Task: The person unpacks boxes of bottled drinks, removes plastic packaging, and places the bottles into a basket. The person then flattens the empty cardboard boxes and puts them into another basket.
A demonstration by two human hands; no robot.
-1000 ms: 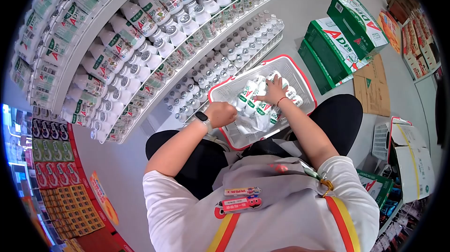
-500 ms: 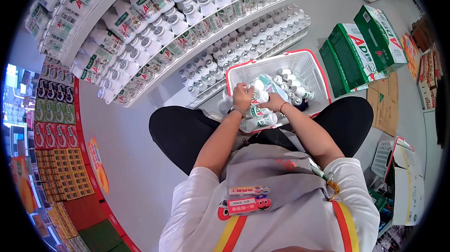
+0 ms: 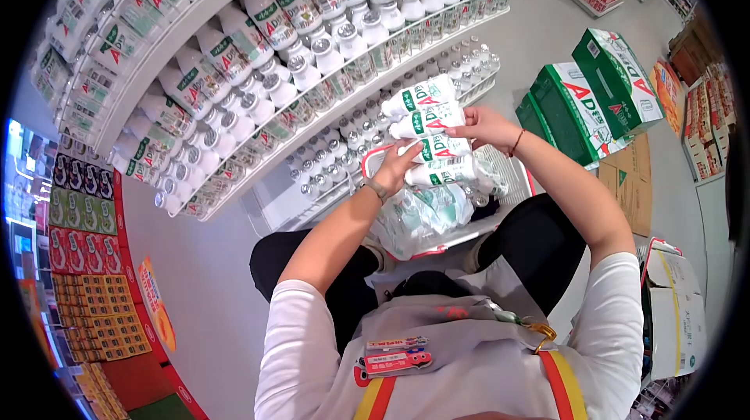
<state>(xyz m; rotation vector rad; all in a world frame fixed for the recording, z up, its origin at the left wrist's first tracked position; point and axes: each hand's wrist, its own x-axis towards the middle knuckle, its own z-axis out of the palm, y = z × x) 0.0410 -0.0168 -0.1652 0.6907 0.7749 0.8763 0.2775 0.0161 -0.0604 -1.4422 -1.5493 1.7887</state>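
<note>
Several white milk-drink bottles (image 3: 428, 121) with green and red AD labels lie sideways in a row, raised above a white shopping basket (image 3: 512, 178) with a red rim. My left hand (image 3: 394, 168), with a watch at the wrist, is closed on the lower bottles from the left. My right hand (image 3: 486, 129), with a red wrist cord, grips the right ends of the middle bottles. Crumpled clear plastic wrap (image 3: 426, 213) and more bottles lie in the basket, partly hidden by the bottles I hold.
A curved white shelf (image 3: 344, 80) full of matching bottles stands ahead and to the left. Green-and-white cartons (image 3: 582, 100) sit on the floor to the right, near flattened cardboard (image 3: 631, 185). Stacked drink packs (image 3: 86, 252) line the far left.
The bottles have come up out of the basket, forward toward the shelf, in both hands. My arms have stretched out, and the view has shifted slightly.
</note>
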